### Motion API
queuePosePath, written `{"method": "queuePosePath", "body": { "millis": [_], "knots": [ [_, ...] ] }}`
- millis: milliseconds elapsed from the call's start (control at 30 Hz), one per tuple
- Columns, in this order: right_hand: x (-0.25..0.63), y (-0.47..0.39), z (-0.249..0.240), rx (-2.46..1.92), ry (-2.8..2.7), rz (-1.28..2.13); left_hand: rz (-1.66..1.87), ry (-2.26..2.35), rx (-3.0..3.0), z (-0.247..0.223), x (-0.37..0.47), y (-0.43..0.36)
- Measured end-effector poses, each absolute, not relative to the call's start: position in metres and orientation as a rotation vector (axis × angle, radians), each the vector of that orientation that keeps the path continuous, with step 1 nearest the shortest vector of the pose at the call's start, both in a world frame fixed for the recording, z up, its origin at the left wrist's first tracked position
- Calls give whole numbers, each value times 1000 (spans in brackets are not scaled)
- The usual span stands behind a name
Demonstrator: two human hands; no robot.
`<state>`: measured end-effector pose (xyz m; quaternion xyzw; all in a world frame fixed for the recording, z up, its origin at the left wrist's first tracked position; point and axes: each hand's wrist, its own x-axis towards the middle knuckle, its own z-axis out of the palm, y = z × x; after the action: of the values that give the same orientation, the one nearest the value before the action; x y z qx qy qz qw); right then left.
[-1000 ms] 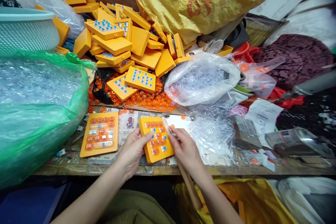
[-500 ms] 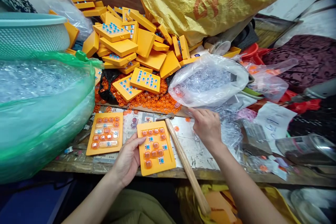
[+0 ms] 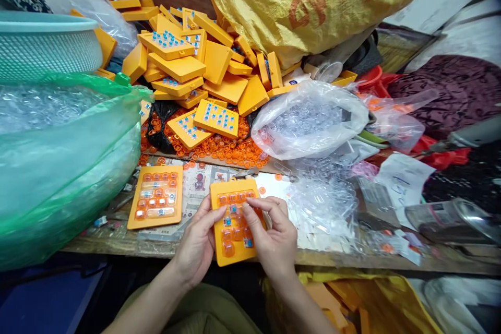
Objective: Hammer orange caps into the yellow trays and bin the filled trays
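Observation:
My left hand (image 3: pixel 195 242) grips the left edge of a yellow plastic panel (image 3: pixel 230 258), its thumb lying on the face. Orange clear-topped buttons and a few bare blue-and-white switches sit in the panel's recess. My right hand (image 3: pixel 276 235) is over the panel's right side, thumb and fingertips pinched together at the upper buttons; what they hold, if anything, is hidden. A second yellow panel (image 3: pixel 131 219), fitted with orange and long clear caps, lies flat to the left. Behind the held panel a metal tool head (image 3: pixel 246 173) shows; its wooden handle is hidden.
Yellow panels (image 3: pixel 217 65) are heaped at the back, above loose orange rings (image 3: pixel 223 151). A white bag (image 3: pixel 270 146) of clear caps stands behind my right hand. A green bag (image 3: pixel 78 167) bulges over the left side. Clear plastic pieces (image 3: pixel 324 203) lie to the right.
My right hand has moved left from beside the white bag onto the held panel. The panel has shifted slightly right, and the wooden handle is now covered.

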<state>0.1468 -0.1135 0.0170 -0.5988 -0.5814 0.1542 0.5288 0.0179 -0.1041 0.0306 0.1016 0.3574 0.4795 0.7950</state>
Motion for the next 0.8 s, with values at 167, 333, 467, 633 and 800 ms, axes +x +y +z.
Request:
{"method": "queuePosePath", "body": {
  "millis": [167, 333, 467, 633, 800],
  "knots": [
    [145, -114, 6, -1438, -1351, 340, 1047, 776, 324, 29, 20, -109],
    [141, -111, 9, -1361, -969, 849, 1122, 894, 513, 17, 26, -109],
    [137, -110, 11, -1177, -658, 1281, 1162, 1020, 666, 5, 28, -109],
    [145, -99, 10, -1275, -941, 1198, 1212, 1013, 535, 9, 30, -105],
    [201, -28, 42, -1601, -1545, 414, 1126, 1006, 181, 26, 27, -95]
  ]
}}
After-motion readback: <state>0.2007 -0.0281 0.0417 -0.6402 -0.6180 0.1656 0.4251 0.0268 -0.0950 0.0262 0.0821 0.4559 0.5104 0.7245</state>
